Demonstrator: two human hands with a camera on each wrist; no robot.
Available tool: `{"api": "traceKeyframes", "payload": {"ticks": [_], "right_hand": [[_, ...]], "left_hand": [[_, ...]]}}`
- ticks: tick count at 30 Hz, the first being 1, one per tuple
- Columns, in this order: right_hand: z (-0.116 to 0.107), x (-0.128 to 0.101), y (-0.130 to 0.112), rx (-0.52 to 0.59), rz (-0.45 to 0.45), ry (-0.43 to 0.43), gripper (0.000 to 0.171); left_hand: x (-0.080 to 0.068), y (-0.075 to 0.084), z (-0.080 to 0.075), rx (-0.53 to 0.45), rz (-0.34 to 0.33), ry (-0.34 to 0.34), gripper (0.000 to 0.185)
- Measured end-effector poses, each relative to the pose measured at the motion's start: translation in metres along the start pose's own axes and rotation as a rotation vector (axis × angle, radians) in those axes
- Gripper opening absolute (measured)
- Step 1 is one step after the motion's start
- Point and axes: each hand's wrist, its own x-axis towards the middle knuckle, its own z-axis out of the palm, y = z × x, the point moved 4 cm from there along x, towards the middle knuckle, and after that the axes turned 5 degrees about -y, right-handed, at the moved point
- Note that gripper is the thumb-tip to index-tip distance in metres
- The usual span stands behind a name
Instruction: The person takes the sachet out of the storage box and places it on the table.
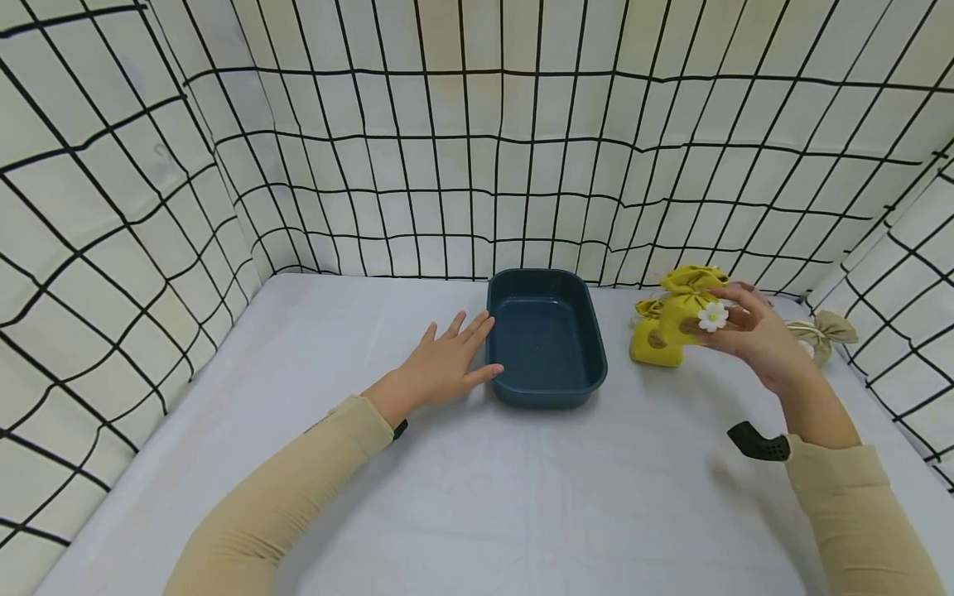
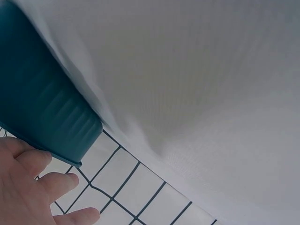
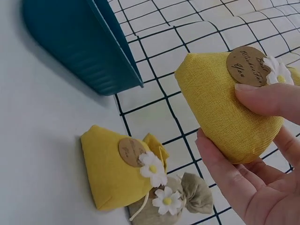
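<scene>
My right hand (image 1: 753,331) grips a yellow drawstring pouch (image 1: 680,317), thumb on one side and fingers on the other. The pouch carries a white flower and a round brown tag with writing, and it is raised above the table. Below it, a second yellow pouch (image 3: 110,173) stands on the table, also with a flower and tag. A beige pouch (image 3: 187,197) sits right beside that one. My left hand (image 1: 445,362) has its fingers spread and touches the left rim of a dark blue-green plastic basin (image 1: 547,396), whose inside shows no contents.
A white cloth covers the table (image 1: 417,497). Black wire grid panels (image 1: 462,141) backed with white cloth rise along the back and both sides. Another beige pouch end (image 1: 823,333) shows to the right of my right hand, near the grid.
</scene>
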Motion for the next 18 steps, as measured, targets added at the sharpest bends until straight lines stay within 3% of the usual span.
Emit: {"api": "traceKeyframes", "payload": {"ticks": [6, 12, 18], "right_hand": [[-0.004, -0.003, 0.009, 0.096, 0.03, 0.019, 0.055], [-0.011, -0.005, 0.02, 0.122, 0.077, 0.04, 0.057], [-0.017, -0.01, 0.028, 0.054, 0.094, 0.051, 0.056]], "left_hand": [[0.001, -0.001, 0.0, 0.007, 0.0, 0.0, 0.084], [0.001, 0.0, -0.001, 0.015, 0.006, 0.003, 0.084], [0.0, -0.001, 0.001, 0.011, 0.005, 0.005, 0.085]]}}
